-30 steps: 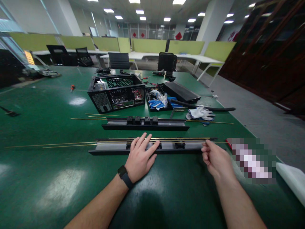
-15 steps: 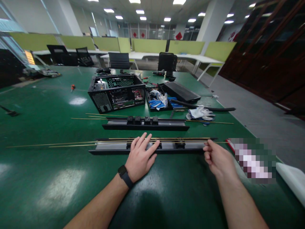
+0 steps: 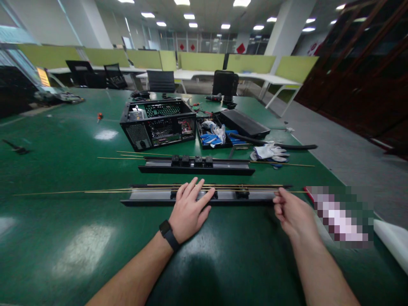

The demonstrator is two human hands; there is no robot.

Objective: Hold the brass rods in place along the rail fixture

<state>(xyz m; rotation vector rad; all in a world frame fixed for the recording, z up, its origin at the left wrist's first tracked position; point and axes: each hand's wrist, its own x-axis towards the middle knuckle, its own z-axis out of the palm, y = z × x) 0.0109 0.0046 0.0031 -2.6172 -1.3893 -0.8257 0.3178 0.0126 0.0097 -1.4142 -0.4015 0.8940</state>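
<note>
In the head view a long black channel [image 3: 242, 203] with a grey inner floor lies across the green table. Thin brass-coloured rods [image 3: 105, 192] run along it and stick out past its left end. My left hand [image 3: 191, 210], a dark watch on its wrist, rests palm down over the channel's middle, fingers spread across the rods. At the channel's right end my right hand [image 3: 295, 214] pinches a thin rod between thumb and fingers; its tip extends right of the hand. Small black blocks [image 3: 243, 192] sit inside the channel, some partly hidden by my left hand.
Behind lies a second black channel [image 3: 197, 170] with several black blocks and rods. Farther back are an open computer case [image 3: 137, 134], a tray with gloves [image 3: 216, 134], another glove [image 3: 269, 153] and a flat black panel [image 3: 244, 123]. A blurred-out item [image 3: 338, 216] lies at right.
The left end of one rod has slid right, towards the channel. Both hands keep nearly the same place on the channel; the whole view has shifted slightly.
</note>
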